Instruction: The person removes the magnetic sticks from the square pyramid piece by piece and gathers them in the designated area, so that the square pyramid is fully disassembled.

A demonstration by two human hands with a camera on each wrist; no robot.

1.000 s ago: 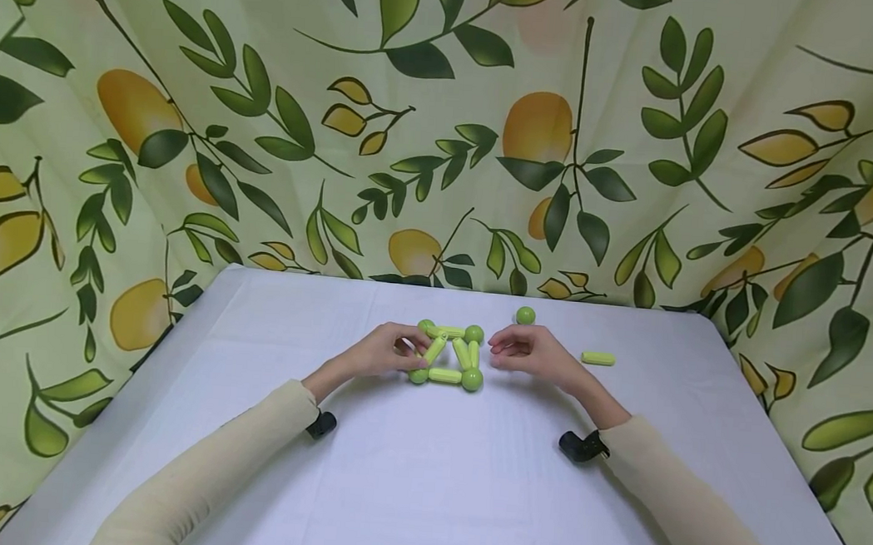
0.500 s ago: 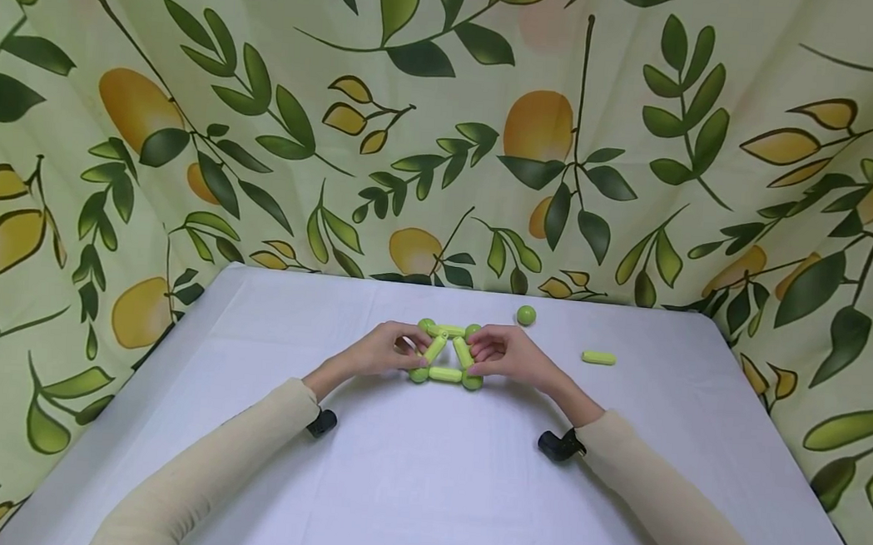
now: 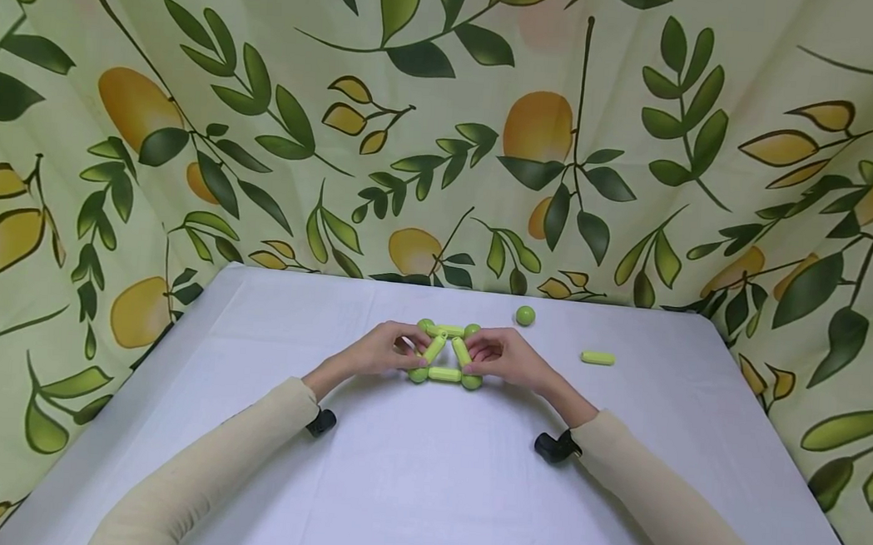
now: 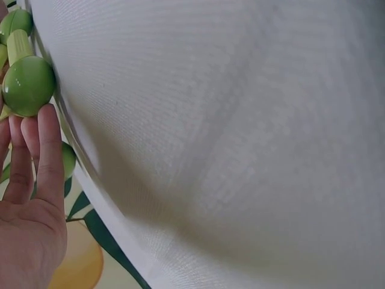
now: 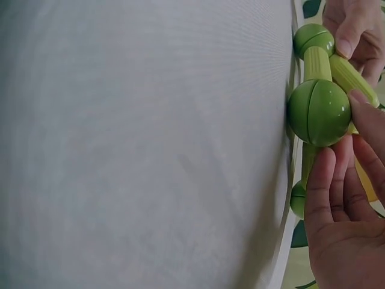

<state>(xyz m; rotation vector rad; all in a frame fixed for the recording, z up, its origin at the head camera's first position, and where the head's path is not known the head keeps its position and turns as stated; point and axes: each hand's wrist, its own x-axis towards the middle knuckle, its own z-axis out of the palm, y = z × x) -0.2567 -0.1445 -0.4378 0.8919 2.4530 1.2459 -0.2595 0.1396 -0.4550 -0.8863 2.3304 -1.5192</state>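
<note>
A square frame of green balls and yellow-green rods lies on the white table, its front rod [image 3: 444,375] facing me. From its two front corner balls a left slanted rod [image 3: 435,347] and a right slanted rod [image 3: 462,351] rise, leaning toward each other. My left hand [image 3: 384,348] pinches the left slanted rod between thumb and fingers. My right hand [image 3: 510,356] pinches the right one. In the right wrist view, fingertips of the right hand touch the green corner ball [image 5: 319,112]. In the left wrist view, left fingertips sit against another corner ball [image 4: 28,86].
Behind the right hand a loose green ball [image 3: 525,315] rests near the table's back edge. Further right lies a loose yellow-green rod [image 3: 598,358]. A curtain [image 3: 445,140] printed with leaves and fruit surrounds the back and sides of the table [image 3: 424,480].
My right hand has moved left from beside the frame and now pinches the right slanted rod, which leans with its top slightly further left. The left hand keeps its place.
</note>
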